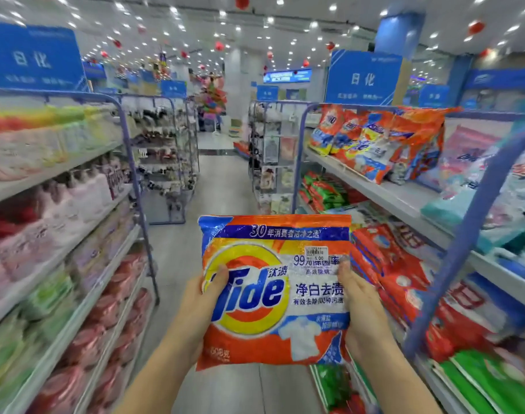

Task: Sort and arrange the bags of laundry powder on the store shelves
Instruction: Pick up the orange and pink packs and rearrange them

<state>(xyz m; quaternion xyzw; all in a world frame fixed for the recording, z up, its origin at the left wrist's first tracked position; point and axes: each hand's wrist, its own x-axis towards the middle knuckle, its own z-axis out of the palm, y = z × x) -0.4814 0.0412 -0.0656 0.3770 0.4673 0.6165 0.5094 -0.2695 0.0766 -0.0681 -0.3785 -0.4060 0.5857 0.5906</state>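
Plainly, the sorting was only partway along. One orange Tide bag (274,291) sat in the lower centre of the frame, off the shelves and held over the aisle floor (222,198) by both of the person's hands. The left hand (200,303) clamped the bag's left edge, thumb on the printed face and the other fingers hidden behind; the right hand (361,309) clamped the right edge the same way. At the upper right of the frame, matching orange bags (374,138) leaned in a loose, slumped row on the top shelf (383,189), and red bags (404,270) crowded the shelf below, so judging by that disorder much straightening remained. The held bag faced the camera, print upright, its top seam toward the upper frame. Its long axis ran roughly bottom to top, though the bag was nearly square.
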